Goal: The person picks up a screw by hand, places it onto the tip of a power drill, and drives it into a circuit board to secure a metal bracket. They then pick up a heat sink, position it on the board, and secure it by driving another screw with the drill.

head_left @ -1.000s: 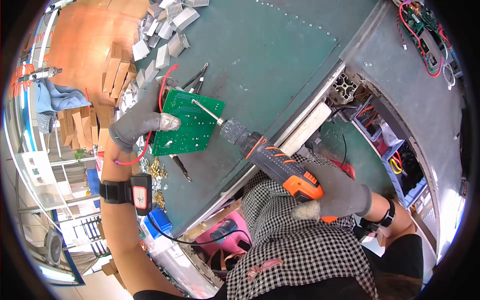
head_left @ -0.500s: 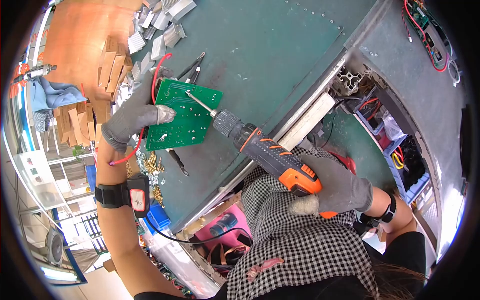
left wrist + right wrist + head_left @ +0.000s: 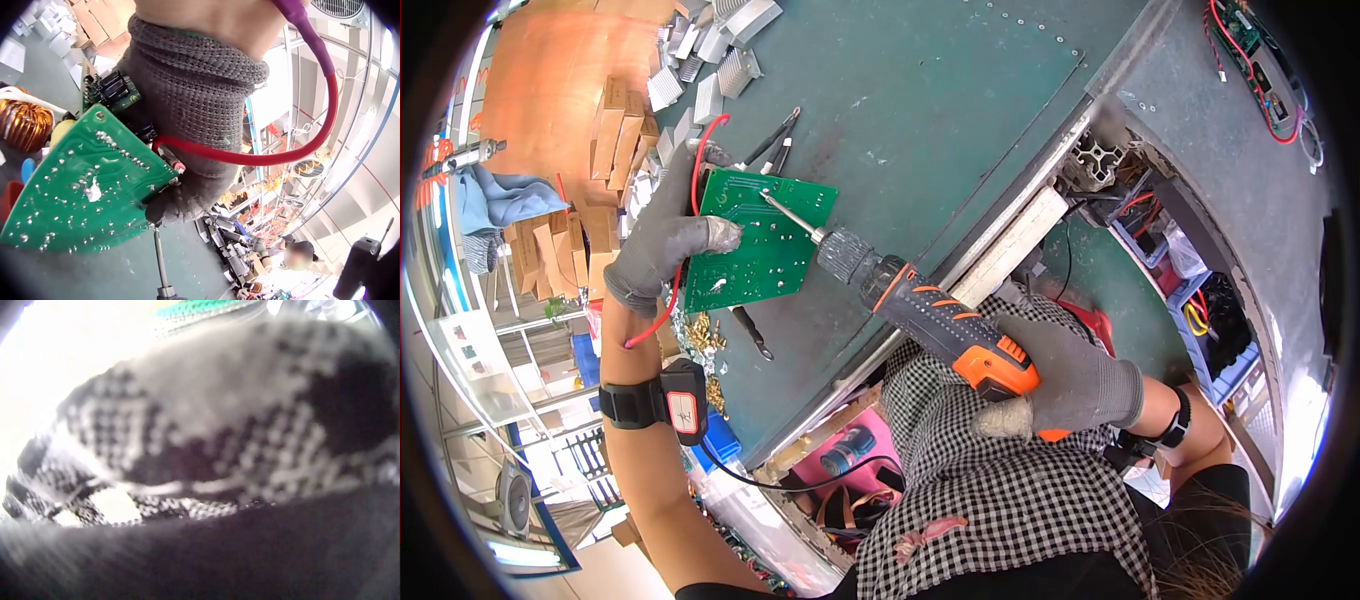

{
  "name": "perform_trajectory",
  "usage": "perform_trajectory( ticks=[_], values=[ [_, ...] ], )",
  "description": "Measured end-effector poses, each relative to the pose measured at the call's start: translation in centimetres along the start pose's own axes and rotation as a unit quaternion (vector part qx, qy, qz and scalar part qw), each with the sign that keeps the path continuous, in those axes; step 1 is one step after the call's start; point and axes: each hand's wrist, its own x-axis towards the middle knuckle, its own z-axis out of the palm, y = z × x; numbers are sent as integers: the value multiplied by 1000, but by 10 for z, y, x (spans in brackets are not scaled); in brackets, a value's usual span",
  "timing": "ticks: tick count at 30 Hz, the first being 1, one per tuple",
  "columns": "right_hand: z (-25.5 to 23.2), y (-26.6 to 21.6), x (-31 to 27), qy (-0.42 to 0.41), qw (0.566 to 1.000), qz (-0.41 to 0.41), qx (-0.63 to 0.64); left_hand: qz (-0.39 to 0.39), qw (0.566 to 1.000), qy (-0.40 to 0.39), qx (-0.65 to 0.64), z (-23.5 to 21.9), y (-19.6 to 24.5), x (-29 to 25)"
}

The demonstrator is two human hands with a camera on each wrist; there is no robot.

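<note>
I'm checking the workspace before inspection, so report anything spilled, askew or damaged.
Small brass-coloured parts lie scattered loose on the bench, perhaps spilled. On the green circuit board, one silvery blob looks larger and more ragged than its neighbours; I can't tell whether it's a fault.

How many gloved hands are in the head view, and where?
2: the left hand holds the green circuit board by one edge; the right hand grips the orange-and-black drill. Some fingers are hidden; no other gloved hand shows.
</note>
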Motion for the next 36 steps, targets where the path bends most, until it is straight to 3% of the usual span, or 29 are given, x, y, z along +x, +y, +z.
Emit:
perform_trajectory(
  ticks=[3, 6, 7, 10, 11, 14, 18, 27, 32, 36],
  values=[
    [-1, -2, 1, -10, 1000, 8, 28, 58, 998, 21, 26, 4, -3, -1],
    [0, -2, 0, -1, 1000, -6, 24, 91, 992, -30, 79, -21, -14, 1],
    [0, -2, 0, 5, 1000, -14, 20, -23, 988, -12, 152, -21, -5, 7],
    [-2, -2, 0, 0, 1000, -6, -12, 36, 985, -100, -133, -45, -36, 13],
    [-2, -1, 1, -2, 1000, -8, -13, 0, 975, -113, -190, -50, -52, 18],
    [-1, 2, 1, -3, 1000, -13, -15, -41, 992, -61, -98, -25, -13, 3],
    [0, 1, 3, -3, 1000, -10, -7, -8, 991, 26, -131, -17, -25, -3],
    [3, 1, 6, 10, 1000, -17, -15, -37, 971, 188, -142, 0, -31, -2],
    [4, 0, 5, 7, 1000, -4, -12, -16, 976, 153, -154, -8, -44, 5],
    [2, -7, 1, -15, 999, 19, 34, 8, 980, 132, -151, 4, -23, -1]
  ],
)
